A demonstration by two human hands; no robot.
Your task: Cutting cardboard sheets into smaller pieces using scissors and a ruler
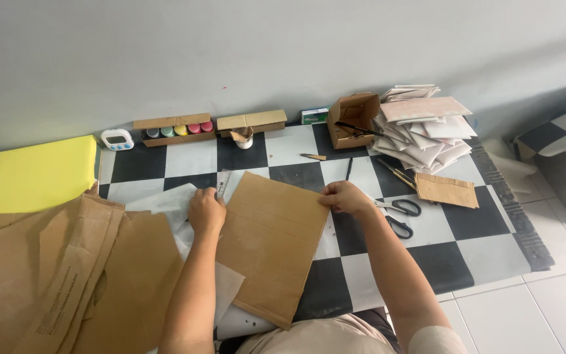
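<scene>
On the checkered mat [427, 246], both hands, left [206, 211] and right [343, 196], pinch the cardboard sheet's [270, 242] far edge, scissors [401, 216] just beside.

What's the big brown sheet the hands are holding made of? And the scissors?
The brown sheet looks like cardboard: matte, stiff and flat, with faint fold lines. The left hand and right hand hold its top edge. The scissors seem to have black plastic handles; their blades are mostly hidden.

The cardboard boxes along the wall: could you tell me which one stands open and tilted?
The small brown box at the right, beside the stack of white sheets, with flaps up. The two long boxes lie flat.
</scene>
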